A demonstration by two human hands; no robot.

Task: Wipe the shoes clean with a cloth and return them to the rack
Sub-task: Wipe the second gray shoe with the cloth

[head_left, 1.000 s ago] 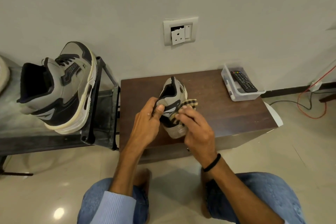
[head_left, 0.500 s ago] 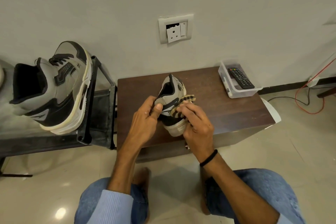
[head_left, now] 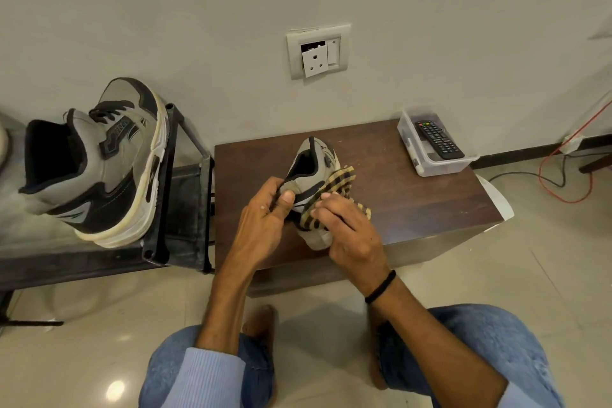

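Little has changed since half a second ago. The left hand still grips the grey and black sneaker at its heel collar, with the thumb pressed on the outside and the other fingers curled round the rim. The sneaker is held over the near part of the dark brown wooden tabletop, about where it was. I cannot tell whether its sole touches the wood.

The right hand keeps the yellow and black checked cloth pressed against the sneaker's side, its fingers bent over the fabric. A corner of the cloth now shows past the far side of that hand, which was not plain in the earlier picture.

The second grey and black sneaker stands as before on the dark metal shoe rack, just left of the tabletop. At the tabletop's far right corner the clear plastic tray still holds the black remote control. Compared with a second ago, the white wall socket sits slightly further left in view.
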